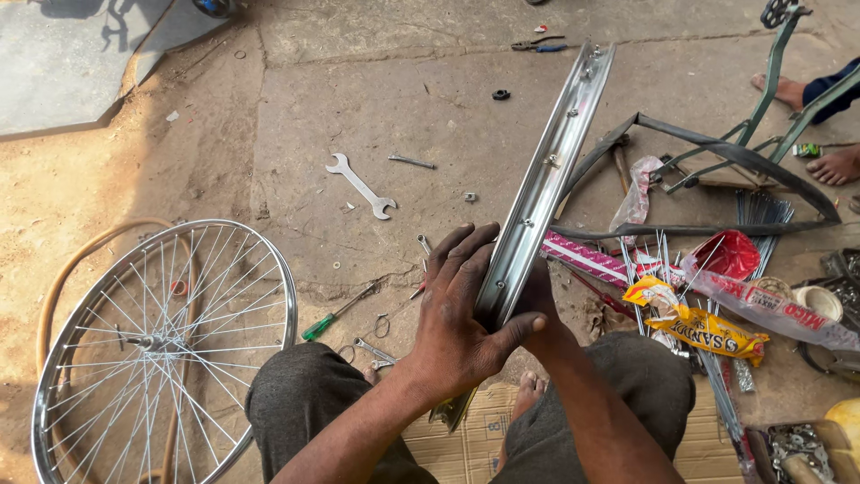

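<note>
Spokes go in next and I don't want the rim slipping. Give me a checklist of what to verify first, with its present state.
1. Left hand gripping the bare rim: ok.
2. Right hand gripping it: cannot tell, mostly hidden behind the rim.
3. Rim clear of the spoked wheel: ok, apart.
4. Loose spokes within sight: ok.
5. Wrench free on the ground: ok.

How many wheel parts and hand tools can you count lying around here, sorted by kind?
Bare rims, held by both hands: 1
Spoked wheels: 1
Open-ended spanners: 1
Green-handled screwdrivers: 1
Pliers: 1
Total: 5
</note>
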